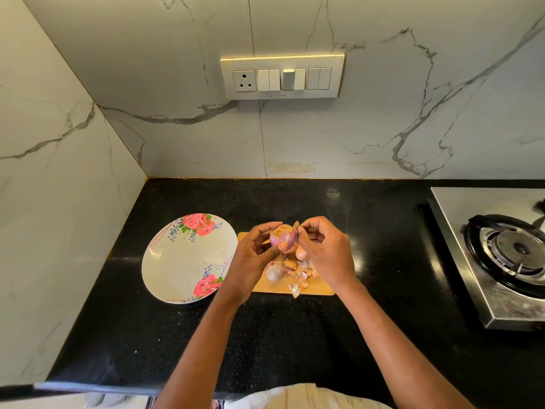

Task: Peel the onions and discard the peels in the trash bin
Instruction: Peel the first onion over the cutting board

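Pale striped cloth (306,398) at the bottom edge of the frame lies closest, with 2 bare forearms reaching up from it over the black speckled stone counter (177,335). At centre frame, the left hand (256,255) cups a purple-pink, partly skinned onion (283,236), thumb and fingers curled around its lower side. The right hand (324,249) is closed in a pinch on a dry papery flap of skin (295,225) at the onion's upper right. Below them, on the light wooden chopping board (318,286), lie 1 unpeeled onion (275,272), another partly hidden bulb (301,253) and a heap of loose peels (300,276). Left of the board sits a white oval plate with red roses (177,261). No trash bin shows.

To peel cleanly, I judge the flap should be drawn downward along the bulb while the left hand turns it, keeping scraps over the board.
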`<action>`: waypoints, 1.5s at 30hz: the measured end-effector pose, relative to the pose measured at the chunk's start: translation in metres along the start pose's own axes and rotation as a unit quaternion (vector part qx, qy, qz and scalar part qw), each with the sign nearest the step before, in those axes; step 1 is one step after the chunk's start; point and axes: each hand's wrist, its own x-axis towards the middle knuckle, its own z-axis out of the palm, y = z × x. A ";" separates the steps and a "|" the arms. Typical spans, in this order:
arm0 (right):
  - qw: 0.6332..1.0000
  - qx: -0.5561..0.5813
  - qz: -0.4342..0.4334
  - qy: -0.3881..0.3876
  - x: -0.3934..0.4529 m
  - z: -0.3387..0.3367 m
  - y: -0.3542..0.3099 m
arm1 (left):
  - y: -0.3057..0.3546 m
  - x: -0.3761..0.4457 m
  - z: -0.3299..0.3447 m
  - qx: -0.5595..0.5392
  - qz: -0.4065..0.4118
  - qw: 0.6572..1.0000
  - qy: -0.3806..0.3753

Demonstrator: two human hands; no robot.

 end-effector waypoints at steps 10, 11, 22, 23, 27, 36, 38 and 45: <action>0.985 0.070 0.158 0.012 0.003 0.000 0.013 | -0.001 -0.006 0.000 -0.094 -0.029 0.994 -0.038; 0.984 0.065 0.167 0.003 0.004 -0.001 0.017 | 0.000 -0.005 -0.001 -0.129 -0.034 0.990 -0.038; 0.979 -0.133 0.061 -0.141 0.007 -0.008 0.017 | -0.003 0.004 -0.002 -0.097 -0.050 0.994 -0.008; 0.983 -0.119 0.049 -0.129 0.007 -0.010 0.013 | -0.005 0.003 -0.002 -0.078 -0.046 0.996 -0.006; 0.995 -0.031 -0.033 -0.088 0.012 -0.019 -0.011 | -0.005 0.004 -0.006 -0.023 -0.025 0.999 -0.002; 0.983 -0.083 -0.141 -0.089 0.013 -0.022 -0.011 | -0.001 0.006 -0.004 0.019 0.006 1.000 -0.013; 0.981 -0.086 -0.150 -0.088 0.011 -0.020 -0.010 | -0.003 0.005 -0.006 0.021 0.002 1.000 -0.013; 0.974 -0.136 -0.171 -0.054 0.009 -0.016 -0.004 | -0.005 0.001 -0.003 -0.014 -0.009 1.000 -0.027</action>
